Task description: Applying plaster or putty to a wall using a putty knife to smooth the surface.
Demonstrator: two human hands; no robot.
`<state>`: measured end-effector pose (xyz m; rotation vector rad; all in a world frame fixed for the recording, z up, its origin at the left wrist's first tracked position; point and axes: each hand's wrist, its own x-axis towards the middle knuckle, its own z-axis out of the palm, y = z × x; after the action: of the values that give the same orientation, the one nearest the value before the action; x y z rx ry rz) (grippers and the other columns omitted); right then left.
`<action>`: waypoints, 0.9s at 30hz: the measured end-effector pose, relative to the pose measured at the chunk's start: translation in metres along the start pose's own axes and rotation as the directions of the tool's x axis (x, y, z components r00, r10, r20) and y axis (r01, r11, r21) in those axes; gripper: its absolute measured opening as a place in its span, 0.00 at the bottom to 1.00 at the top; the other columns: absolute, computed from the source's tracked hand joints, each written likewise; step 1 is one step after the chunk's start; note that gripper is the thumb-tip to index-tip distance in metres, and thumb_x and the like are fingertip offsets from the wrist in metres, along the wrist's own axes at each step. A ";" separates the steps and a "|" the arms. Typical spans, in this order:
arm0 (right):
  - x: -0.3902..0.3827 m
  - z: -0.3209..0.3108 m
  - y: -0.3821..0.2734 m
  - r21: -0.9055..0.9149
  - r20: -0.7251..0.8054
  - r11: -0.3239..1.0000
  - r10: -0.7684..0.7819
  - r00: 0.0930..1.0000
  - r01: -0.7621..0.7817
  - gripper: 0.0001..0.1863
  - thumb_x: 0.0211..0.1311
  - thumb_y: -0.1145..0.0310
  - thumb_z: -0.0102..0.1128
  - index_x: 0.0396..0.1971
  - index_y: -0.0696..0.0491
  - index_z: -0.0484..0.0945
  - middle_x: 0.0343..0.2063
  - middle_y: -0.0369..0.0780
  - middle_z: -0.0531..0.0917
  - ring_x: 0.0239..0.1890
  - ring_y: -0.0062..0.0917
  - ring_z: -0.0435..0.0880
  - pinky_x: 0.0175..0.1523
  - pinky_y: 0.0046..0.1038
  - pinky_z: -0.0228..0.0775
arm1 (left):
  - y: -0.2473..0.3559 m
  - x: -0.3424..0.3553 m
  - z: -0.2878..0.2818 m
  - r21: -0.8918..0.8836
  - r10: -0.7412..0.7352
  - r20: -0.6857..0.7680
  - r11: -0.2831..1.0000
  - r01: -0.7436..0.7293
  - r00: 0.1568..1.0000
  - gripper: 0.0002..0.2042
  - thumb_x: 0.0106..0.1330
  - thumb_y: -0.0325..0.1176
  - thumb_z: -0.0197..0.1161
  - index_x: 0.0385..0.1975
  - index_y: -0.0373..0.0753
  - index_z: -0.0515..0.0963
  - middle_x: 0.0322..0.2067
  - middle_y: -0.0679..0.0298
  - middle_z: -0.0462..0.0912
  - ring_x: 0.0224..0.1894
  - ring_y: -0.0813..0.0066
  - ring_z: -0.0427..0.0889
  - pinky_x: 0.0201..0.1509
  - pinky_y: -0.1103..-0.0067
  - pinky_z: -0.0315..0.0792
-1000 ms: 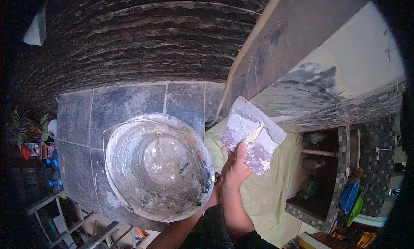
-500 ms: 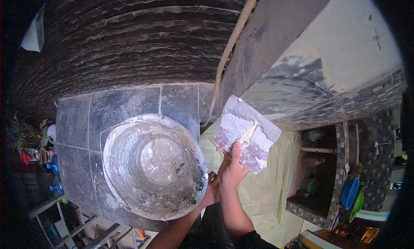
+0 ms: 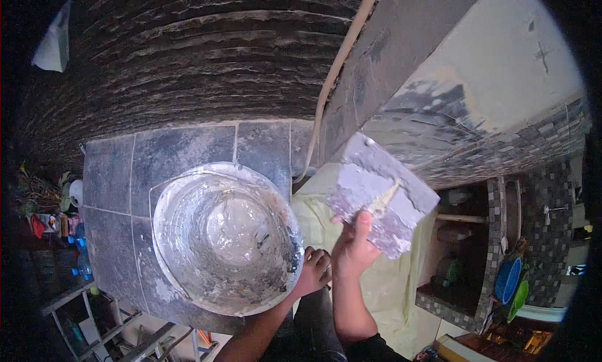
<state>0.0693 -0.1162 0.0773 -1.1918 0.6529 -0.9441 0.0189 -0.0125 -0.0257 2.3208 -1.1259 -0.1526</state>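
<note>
My right hand (image 3: 356,249) grips a plastering trowel (image 3: 407,205), thumb on top and the other fingers mostly hidden beneath. Its broad, flat plate is tilted and coated with pale plaster, with a narrow beige strip in front of the thumb. My left hand (image 3: 313,273) is curled closed just right of the bucket's rim, near my right wrist; whatever lies inside its fingers is hidden. The large plaster-smeared bucket (image 3: 290,236) stands to the left, its wire handle lying against the side. Wet, pale material (image 3: 235,230) shines at its bottom.
The bucket rests on a dark tiled ledge (image 3: 106,174) below a rough dark stone wall (image 3: 207,61). A beige pipe (image 3: 342,58) runs down the corner. Pale yellow sheeting (image 3: 313,221) hangs beyond my hands. A metal ladder (image 3: 94,346) is lower left; blue (image 3: 508,280) and green basins (image 3: 519,299) are at right.
My right hand has carried the trowel to the right, away from the bucket. The left hand has shifted slightly right and up, and more of its curled fingers shows.
</note>
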 end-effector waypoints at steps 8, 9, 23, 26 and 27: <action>0.017 -0.041 -0.022 0.156 -0.017 0.985 0.078 0.997 -0.075 0.23 0.63 0.74 0.61 0.57 0.54 0.65 0.37 0.38 0.78 0.32 0.24 0.78 0.27 0.31 0.76 | 0.002 0.004 -0.002 -0.042 0.005 -0.124 0.999 -0.011 0.992 0.14 0.50 0.43 0.65 0.34 0.44 0.78 0.37 0.65 0.76 0.42 0.65 0.74 0.46 0.65 0.64; 0.020 -0.050 -0.019 0.119 -0.009 0.991 0.059 0.998 -0.058 0.24 0.63 0.73 0.62 0.57 0.55 0.64 0.38 0.39 0.78 0.34 0.25 0.79 0.28 0.31 0.76 | 0.002 0.004 -0.002 -0.012 0.006 -0.133 1.000 -0.008 0.991 0.13 0.51 0.43 0.65 0.33 0.44 0.77 0.37 0.65 0.76 0.42 0.65 0.74 0.47 0.66 0.64; 0.013 -0.102 -0.030 0.086 0.168 0.969 0.216 0.962 -0.233 0.24 0.70 0.68 0.53 0.62 0.59 0.61 0.57 0.45 0.71 0.53 0.37 0.77 0.50 0.49 0.80 | 0.013 0.013 -0.018 -0.052 0.015 -0.071 0.998 -0.018 0.997 0.09 0.55 0.36 0.63 0.34 0.42 0.78 0.37 0.62 0.76 0.44 0.65 0.75 0.49 0.68 0.67; 0.009 -0.100 -0.028 0.184 0.179 0.950 0.221 0.959 -0.253 0.23 0.71 0.68 0.52 0.62 0.58 0.61 0.56 0.46 0.71 0.52 0.37 0.77 0.50 0.49 0.80 | 0.016 0.011 -0.016 -0.477 -0.141 -0.153 0.877 0.052 0.978 0.13 0.51 0.30 0.67 0.37 0.39 0.78 0.40 0.60 0.77 0.45 0.57 0.76 0.50 0.66 0.70; 0.006 -0.100 -0.029 0.095 0.125 0.956 0.266 0.956 -0.278 0.24 0.70 0.70 0.53 0.61 0.59 0.60 0.53 0.45 0.73 0.53 0.37 0.77 0.50 0.47 0.79 | 0.029 0.013 -0.025 -0.590 -0.224 -0.177 0.803 0.079 0.958 0.13 0.51 0.26 0.66 0.39 0.37 0.79 0.40 0.57 0.78 0.44 0.56 0.78 0.49 0.70 0.73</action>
<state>-0.0195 -0.1713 0.0781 -1.0161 0.6476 -0.6685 0.0153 -0.0265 0.0119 1.8109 -0.6459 -0.2328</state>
